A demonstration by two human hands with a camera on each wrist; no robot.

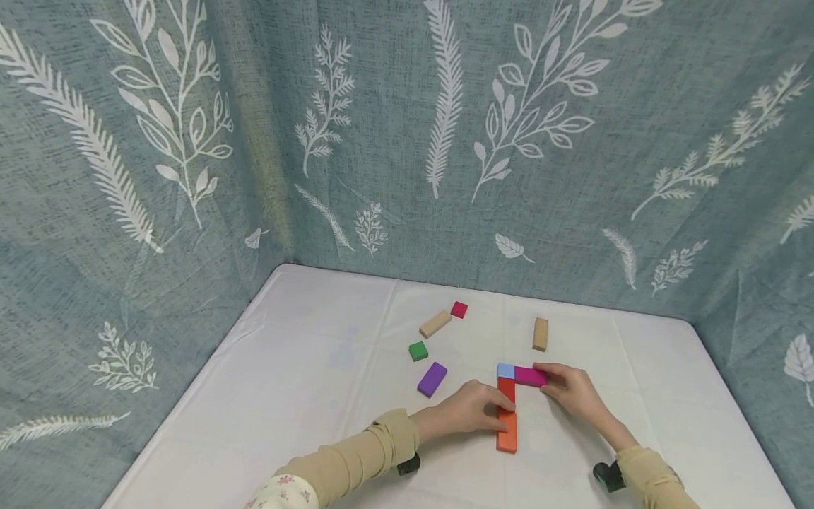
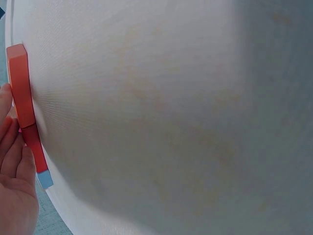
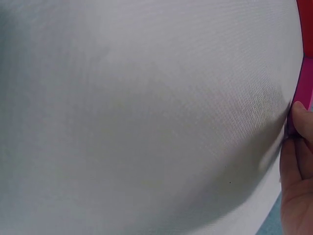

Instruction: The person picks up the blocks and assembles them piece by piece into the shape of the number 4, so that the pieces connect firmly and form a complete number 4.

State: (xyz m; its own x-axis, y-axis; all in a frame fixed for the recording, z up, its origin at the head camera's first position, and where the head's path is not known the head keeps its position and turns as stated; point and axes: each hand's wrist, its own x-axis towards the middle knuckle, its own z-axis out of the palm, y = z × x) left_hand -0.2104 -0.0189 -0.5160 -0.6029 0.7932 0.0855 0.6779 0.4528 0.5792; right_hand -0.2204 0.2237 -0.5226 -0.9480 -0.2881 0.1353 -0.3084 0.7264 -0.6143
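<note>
Wooden blocks lie joined in an angled row on the white table. At its near end is an orange block (image 1: 506, 442), then a red block (image 1: 506, 387), then a small light-blue cube (image 1: 505, 370) at the corner. A magenta block (image 1: 526, 376) extends right from the cube. My left hand (image 1: 467, 408) reaches in from the left, its thumb and forefinger holding the orange block near where it meets the red one. My right hand (image 1: 575, 393) pinches the right end of the magenta block between thumb and fingers.
Left of the row lie a purple block (image 1: 432, 379) and a green cube (image 1: 417, 351). Farther back are a plain wooden block (image 1: 435, 324) and a crimson cube (image 1: 459, 309). Another plain block (image 1: 540, 334) lies behind the magenta one. A patterned curtain (image 1: 394, 141) surrounds the table.
</note>
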